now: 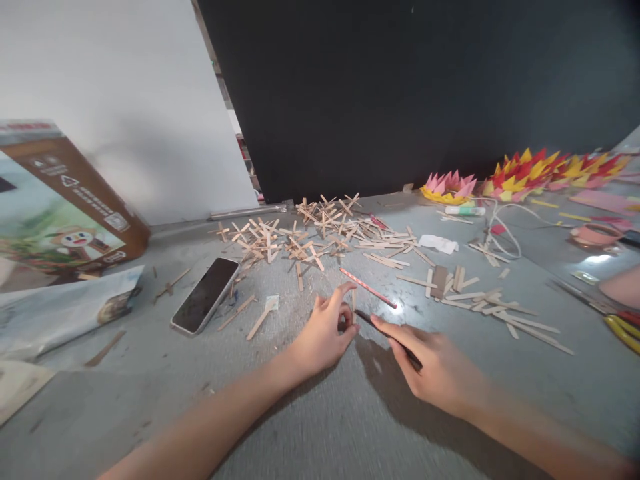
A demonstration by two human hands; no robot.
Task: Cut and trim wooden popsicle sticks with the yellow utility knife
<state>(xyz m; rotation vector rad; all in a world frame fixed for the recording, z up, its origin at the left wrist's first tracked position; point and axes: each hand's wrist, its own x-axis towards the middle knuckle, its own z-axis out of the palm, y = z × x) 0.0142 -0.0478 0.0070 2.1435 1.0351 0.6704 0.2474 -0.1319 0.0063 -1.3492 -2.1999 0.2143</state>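
My left hand (327, 327) pinches a small upright wooden stick (353, 301) on the grey table (310, 427), thumb and forefinger closed round it. My right hand (435, 367) grips a dark thin tool (385, 332), its tip pointing at the stick. A red-and-white striped pencil (367, 287) lies just beyond both hands. Behind them lies a heap of crossed wooden stick pieces (310, 237), and loose flat sticks (480, 300) are scattered to the right.
A black phone (206, 295) lies left of my hands. A brown printed box (60, 200) and a plastic bag (60, 307) sit at far left. Paper flowers (525, 175), a glue stick (465, 211), a tape roll (595, 235), white cord and yellow-handled scissors (620, 327) occupy the right. A black wall stands behind.
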